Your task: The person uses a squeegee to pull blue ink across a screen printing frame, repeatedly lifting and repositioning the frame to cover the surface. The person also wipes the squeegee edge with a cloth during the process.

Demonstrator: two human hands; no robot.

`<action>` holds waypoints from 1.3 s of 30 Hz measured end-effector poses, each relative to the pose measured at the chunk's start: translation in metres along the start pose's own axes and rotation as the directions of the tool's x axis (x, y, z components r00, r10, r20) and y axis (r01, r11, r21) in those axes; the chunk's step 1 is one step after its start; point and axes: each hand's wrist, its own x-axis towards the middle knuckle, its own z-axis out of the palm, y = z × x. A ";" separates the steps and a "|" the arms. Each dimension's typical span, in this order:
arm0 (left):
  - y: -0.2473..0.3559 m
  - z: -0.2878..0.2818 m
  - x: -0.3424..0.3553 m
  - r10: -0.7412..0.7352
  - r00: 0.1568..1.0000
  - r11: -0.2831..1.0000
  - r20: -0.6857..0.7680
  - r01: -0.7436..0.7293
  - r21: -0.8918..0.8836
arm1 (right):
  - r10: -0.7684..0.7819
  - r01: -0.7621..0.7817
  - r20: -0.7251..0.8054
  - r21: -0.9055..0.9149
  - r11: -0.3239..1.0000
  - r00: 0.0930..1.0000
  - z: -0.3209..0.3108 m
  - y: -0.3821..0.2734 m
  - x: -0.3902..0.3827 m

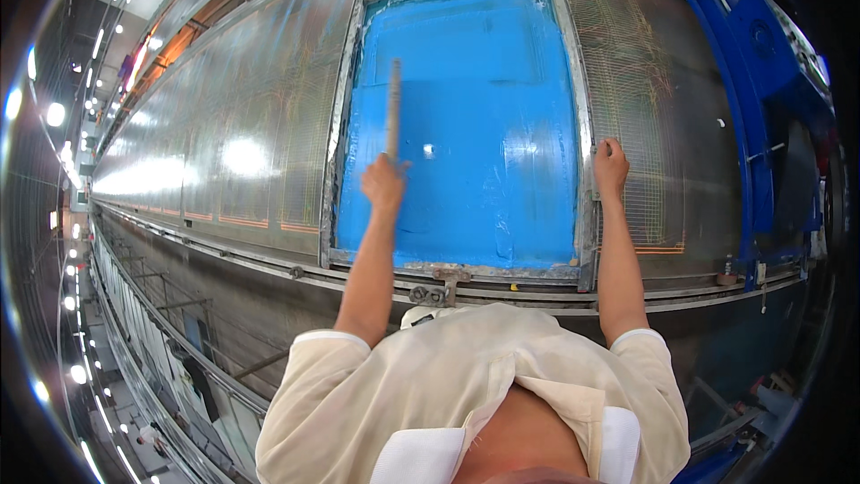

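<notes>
Head view shows a metal frame (580, 90) lying on a long table (224, 116), with blue paint (484, 188) spread inside its four sides. A grey stick (394, 108) is over the left half of the frame; whether it touches the paint, I cannot tell. The left hand (383, 183) is closed around the near end of the stick, and from these fingers it extends toward the far side of the frame. Its long axis runs nearly parallel to the frame's left side, not across. The right hand (611, 168) is farther from the stick, just beyond the frame's right side. Its fingers are bent inward; I cannot tell if they touch the frame or hold something.
</notes>
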 end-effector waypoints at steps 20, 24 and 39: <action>0.186 0.015 0.371 0.806 0.590 0.588 0.042 -0.807 0.054 | 0.057 -0.052 -0.076 0.071 0.996 0.995 0.001 0.003 -0.002; 0.204 0.054 0.454 0.831 0.555 0.555 0.040 -0.832 0.015 | 0.075 -0.081 -0.102 -0.057 0.995 0.992 0.004 0.001 -0.006; 0.126 0.023 0.232 0.733 0.634 0.658 0.246 -0.753 -0.020 | 0.094 -0.094 0.016 0.049 0.994 0.995 0.002 0.014 0.003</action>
